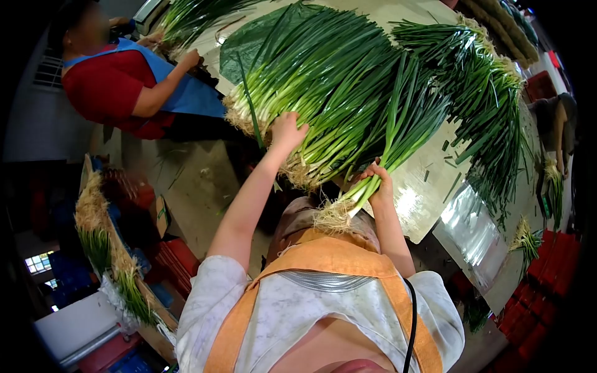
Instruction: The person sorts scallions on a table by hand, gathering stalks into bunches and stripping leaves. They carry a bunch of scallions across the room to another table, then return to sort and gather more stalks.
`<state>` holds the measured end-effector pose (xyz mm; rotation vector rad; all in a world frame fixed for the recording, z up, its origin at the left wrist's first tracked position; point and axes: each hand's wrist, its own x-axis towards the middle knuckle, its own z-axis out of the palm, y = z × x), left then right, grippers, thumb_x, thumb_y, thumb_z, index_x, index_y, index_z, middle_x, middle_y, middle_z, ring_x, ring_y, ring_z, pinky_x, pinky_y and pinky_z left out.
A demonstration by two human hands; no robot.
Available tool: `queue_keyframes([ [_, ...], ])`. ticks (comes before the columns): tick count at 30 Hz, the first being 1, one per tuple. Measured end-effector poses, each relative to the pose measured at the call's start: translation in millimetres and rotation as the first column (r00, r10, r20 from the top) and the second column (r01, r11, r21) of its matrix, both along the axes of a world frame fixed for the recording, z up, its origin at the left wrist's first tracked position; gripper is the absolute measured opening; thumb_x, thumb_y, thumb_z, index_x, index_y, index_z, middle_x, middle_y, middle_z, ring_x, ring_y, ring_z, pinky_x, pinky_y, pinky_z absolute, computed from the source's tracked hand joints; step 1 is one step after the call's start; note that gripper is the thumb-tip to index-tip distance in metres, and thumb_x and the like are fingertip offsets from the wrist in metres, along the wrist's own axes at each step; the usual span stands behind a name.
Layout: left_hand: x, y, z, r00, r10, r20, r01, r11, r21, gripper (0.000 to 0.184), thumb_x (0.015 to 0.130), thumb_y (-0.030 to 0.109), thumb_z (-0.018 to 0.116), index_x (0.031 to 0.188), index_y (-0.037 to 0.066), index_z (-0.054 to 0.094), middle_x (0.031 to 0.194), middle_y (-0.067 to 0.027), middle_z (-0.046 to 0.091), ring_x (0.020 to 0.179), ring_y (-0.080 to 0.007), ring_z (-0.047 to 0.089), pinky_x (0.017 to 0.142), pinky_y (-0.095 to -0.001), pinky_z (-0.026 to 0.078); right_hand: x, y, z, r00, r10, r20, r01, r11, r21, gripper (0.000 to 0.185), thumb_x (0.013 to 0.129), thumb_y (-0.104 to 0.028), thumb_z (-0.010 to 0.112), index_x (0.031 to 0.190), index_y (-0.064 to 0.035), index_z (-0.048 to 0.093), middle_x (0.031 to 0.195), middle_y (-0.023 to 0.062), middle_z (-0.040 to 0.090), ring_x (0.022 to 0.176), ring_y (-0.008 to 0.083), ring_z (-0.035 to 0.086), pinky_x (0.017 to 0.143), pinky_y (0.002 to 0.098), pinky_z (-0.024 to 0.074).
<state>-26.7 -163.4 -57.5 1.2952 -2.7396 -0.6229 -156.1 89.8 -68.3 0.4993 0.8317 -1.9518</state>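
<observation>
A large heap of green onions (336, 81) lies on the table, roots toward me and leaves pointing away. My left hand (288, 132) is at the heap's root side, its fingers curled onto the pale stalks; the fingertips are partly hidden among them. In my right hand (377, 182) is a bunch of green onions (357, 198), gripped round the white stalks. Its roots (336, 214) hang toward my apron, and its leaves extend away over the right side of the heap. A single long leaf (250, 102) sticks out left of my left hand.
More green onions (491, 93) are spread along the table's (404, 205) right side, with cut leaf bits nearby. At the upper left, a person in a blue apron (149, 68) handles green onions. Another person (555, 118) stands far right. Red crates (547, 273) are stacked lower right.
</observation>
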Motion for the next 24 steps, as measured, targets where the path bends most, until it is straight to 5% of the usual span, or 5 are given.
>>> queue_keyframes([
  [6,8.6,-15.3,-39.1,0.95,0.032,0.311,0.009,0.992,-0.129,0.041,0.084,0.012,0.055,0.121,0.001,0.043,0.115,-0.0163,0.05,0.11,-0.0308,0.041,0.093,-0.045,0.032,3.7,-0.2,27.9,0.968,0.044,-0.248,-0.013,0.992,0.122,0.04,0.071,0.001,0.055,0.109,-0.0043,0.042,0.072,0.0057,0.047,0.061,0.0169,0.048,0.062,0.0322,0.045],
  [10,10.7,1.4,-52.0,0.935,-0.192,0.298,0.251,0.952,-0.176,0.038,0.08,0.004,0.054,0.117,0.002,0.045,0.114,-0.0155,0.05,0.106,-0.0305,0.042,0.093,-0.0457,0.032,0.9,4.3,36.5,0.918,0.062,-0.391,-0.004,0.989,0.147,0.038,0.069,0.001,0.055,0.104,-0.0031,0.042,0.072,0.0058,0.046,0.06,0.0162,0.046,0.061,0.0321,0.0439],
  [14,16.7,1.8,-73.3,0.971,-0.225,0.08,0.238,0.897,-0.372,0.034,0.08,0.001,0.052,0.114,0.002,0.045,0.122,-0.0161,0.042,0.119,-0.0328,0.036,0.101,-0.047,0.026,0.0,0.3,50.0,0.893,-0.017,-0.449,0.094,0.984,0.151,0.022,0.065,0.003,0.053,0.086,0.003,0.045,0.065,0.011,0.05,0.055,0.0205,0.05,0.057,0.0329,0.0461],
  [19,0.6,-23.0,-47.4,0.937,-0.022,0.35,0.032,0.999,-0.024,0.063,0.083,-0.001,0.05,0.139,0.016,0.028,0.147,-0.0161,0.014,0.134,-0.0334,0.017,0.106,-0.0481,0.023,1.0,-2.8,54.8,0.897,-0.029,-0.44,0.101,0.985,0.141,0.021,0.066,0.003,0.053,0.085,0.0029,0.045,0.065,0.0108,0.05,0.055,0.0201,0.049,0.056,0.0325,0.0458],
  [24,1.5,-26.4,-50.3,0.922,-0.049,0.384,0.075,0.996,-0.052,0.056,0.082,0.001,0.054,0.134,0.014,0.037,0.146,-0.0138,0.017,0.134,-0.0315,0.018,0.106,-0.0476,0.024,1.7,1.6,47.0,0.906,-0.034,-0.423,0.1,0.986,0.136,0.021,0.067,0.002,0.054,0.086,0.0023,0.045,0.066,0.0099,0.049,0.056,0.0189,0.048,0.056,0.0322,0.0452],
])
